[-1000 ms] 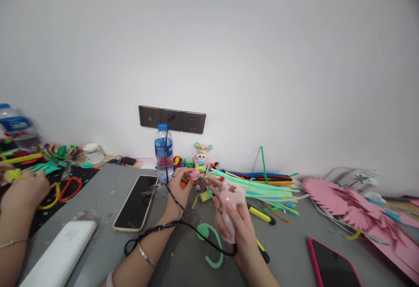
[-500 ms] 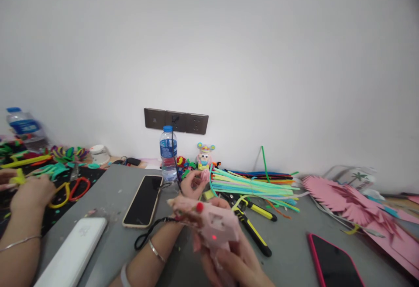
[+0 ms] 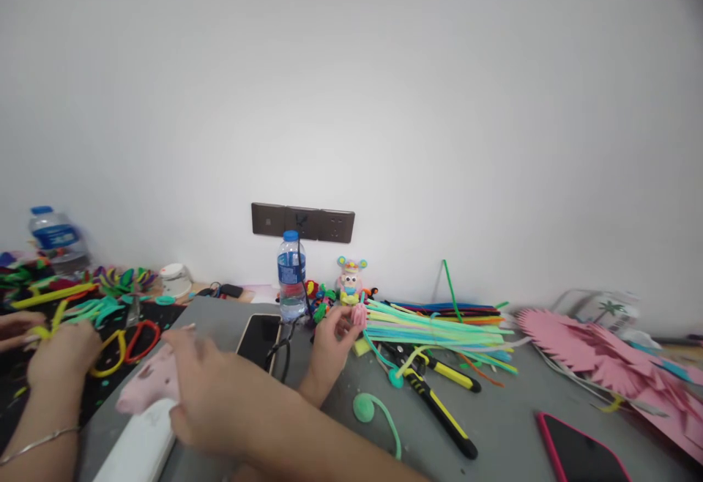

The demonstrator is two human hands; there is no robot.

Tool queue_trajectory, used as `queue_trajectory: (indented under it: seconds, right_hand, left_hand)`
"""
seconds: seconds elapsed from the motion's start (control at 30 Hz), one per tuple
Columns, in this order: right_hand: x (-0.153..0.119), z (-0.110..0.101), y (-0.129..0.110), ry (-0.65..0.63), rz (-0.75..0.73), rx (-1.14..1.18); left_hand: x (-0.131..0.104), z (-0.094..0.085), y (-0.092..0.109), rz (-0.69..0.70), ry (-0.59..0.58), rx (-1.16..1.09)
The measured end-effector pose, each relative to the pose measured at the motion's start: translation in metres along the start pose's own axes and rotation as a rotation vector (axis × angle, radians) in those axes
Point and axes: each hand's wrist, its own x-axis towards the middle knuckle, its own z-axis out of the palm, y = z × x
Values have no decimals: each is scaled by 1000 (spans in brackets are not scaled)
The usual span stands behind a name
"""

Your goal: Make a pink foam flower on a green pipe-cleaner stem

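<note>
My left hand [image 3: 331, 346] pinches a small pink pipe-cleaner piece [image 3: 359, 316] in front of the bundle of pipe cleaners [image 3: 439, 326]. My right forearm crosses over the left one, and my right hand [image 3: 220, 394], smeared by motion, grips a pink glue gun [image 3: 148, 385] at the far left. The gun lies over the end of a white slab-shaped device [image 3: 137, 445]; whether they touch I cannot tell. A black cord [image 3: 286, 350] loops over a phone [image 3: 259, 339], partly hidden behind my right hand. A mint-green pipe-cleaner coil with a tail [image 3: 363, 407] lies on the table.
Yellow-and-black pliers [image 3: 442, 412] lie right of my left hand. A water bottle [image 3: 291, 277] and a small figurine [image 3: 350, 280] stand by the wall. Pink cut paper [image 3: 593, 350] and a pink-cased phone [image 3: 585, 453] are at right. Another person's hands [image 3: 63, 357] work at left near scissors [image 3: 143, 341].
My right hand has swung the glue gun from the middle to the far left, across my left arm. The mint-green coil has come into sight. My left hand keeps the pink piece.
</note>
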Motion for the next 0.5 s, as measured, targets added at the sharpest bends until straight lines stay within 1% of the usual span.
queue_trajectory:
  seconds: [0.03, 0.07, 0.13, 0.17, 0.2, 0.33, 0.37, 0.43, 0.5]
  right_hand:
    - [14, 6, 2, -46, 41, -43]
    - [27, 12, 4, -124, 89, -72]
    - [49, 24, 7, -329, 160, -79]
    - [58, 29, 8, -359, 178, -79]
    - [66, 34, 10, -343, 184, -80]
    - [83, 59, 21, -148, 179, -93]
    - [85, 67, 25, -125, 183, -94]
    - [84, 81, 31, -102, 254, -105]
    - [78, 89, 34, -94, 322, -120]
  left_hand:
    - [1, -1, 1, -4, 1, -3]
    - [1, -3, 2, -9, 2, -6]
    - [4, -7, 3, -26, 12, -21]
    - [6, -9, 2, -34, 21, -35]
    - [8, -11, 1, -40, 31, -51]
    - [13, -16, -3, -49, 69, -106]
    - [13, -16, -4, -49, 71, -106]
    - [13, -15, -6, -41, 63, -94]
    - [11, -13, -8, -31, 48, -84]
